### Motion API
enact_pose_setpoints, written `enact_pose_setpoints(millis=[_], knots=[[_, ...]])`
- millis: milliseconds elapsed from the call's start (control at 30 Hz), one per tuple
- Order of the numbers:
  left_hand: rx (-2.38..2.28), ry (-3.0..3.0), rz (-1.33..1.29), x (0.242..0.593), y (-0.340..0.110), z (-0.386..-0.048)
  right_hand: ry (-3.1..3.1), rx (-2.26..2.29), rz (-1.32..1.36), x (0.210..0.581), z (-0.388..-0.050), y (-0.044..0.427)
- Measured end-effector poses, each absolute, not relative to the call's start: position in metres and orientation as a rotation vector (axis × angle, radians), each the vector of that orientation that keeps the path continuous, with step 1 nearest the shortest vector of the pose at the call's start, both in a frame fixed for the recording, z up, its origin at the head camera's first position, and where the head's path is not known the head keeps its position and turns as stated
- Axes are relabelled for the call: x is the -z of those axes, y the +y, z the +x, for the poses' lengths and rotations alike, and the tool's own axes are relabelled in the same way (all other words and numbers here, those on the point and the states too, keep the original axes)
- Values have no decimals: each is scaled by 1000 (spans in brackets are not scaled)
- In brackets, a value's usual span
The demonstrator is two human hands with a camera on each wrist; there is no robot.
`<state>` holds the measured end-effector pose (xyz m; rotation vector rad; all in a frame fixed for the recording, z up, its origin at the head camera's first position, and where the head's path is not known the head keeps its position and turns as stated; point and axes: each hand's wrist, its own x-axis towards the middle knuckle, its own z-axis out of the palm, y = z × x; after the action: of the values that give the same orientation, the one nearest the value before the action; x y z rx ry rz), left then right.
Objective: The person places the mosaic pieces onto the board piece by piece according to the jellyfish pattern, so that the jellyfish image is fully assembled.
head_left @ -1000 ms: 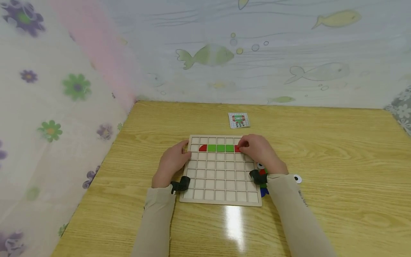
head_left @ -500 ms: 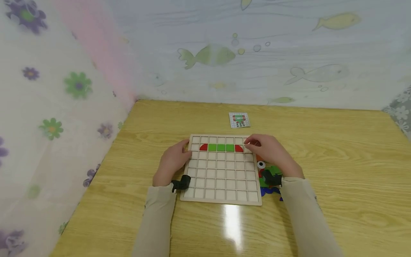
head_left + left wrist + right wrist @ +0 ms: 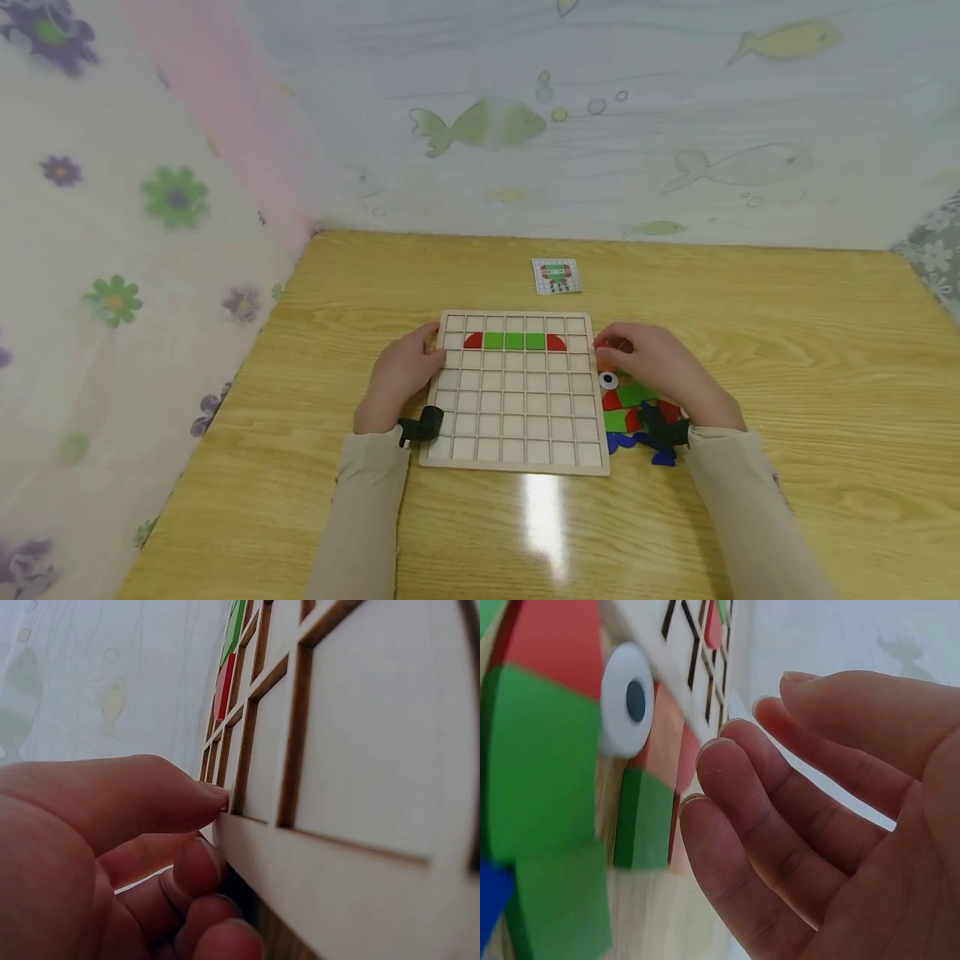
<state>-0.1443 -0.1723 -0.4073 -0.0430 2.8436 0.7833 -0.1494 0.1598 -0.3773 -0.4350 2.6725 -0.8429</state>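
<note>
A wooden grid board (image 3: 514,404) lies on the table, with a row in its second line: a red quarter-round piece (image 3: 474,341), several green square pieces (image 3: 514,341) and another red quarter-round piece (image 3: 555,342). My left hand (image 3: 405,371) holds the board's left edge; in the left wrist view the thumb (image 3: 165,791) lies on the rim and the fingers curl below it. Beyond the right edge, my right hand (image 3: 652,358) hovers with relaxed, slightly bent fingers (image 3: 731,780) and nothing between them. Under and beside it lies a pile of coloured pieces (image 3: 636,395), partly covered by the wrist.
Among the pile are a white eye piece (image 3: 608,380), green and red pieces, and blue curved pieces (image 3: 663,458). A small picture card (image 3: 557,276) showing a green and red figure lies behind the board. Patterned walls border the table (image 3: 787,350) at the back and left.
My right hand has let go of the right red quarter-round piece and moved right, off the board toward the pile, uncovering more pieces. The left hand has stayed at the board's edge.
</note>
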Motion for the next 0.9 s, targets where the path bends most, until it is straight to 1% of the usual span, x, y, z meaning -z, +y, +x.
enact_pose_setpoints(millis=[300, 900], knots=[[-800, 2843, -52, 404, -172, -144, 2753, 742, -447, 380, -148, 175], [-788, 2836, -64, 402, -170, -142, 2717, 798, -355, 395, -150, 192]])
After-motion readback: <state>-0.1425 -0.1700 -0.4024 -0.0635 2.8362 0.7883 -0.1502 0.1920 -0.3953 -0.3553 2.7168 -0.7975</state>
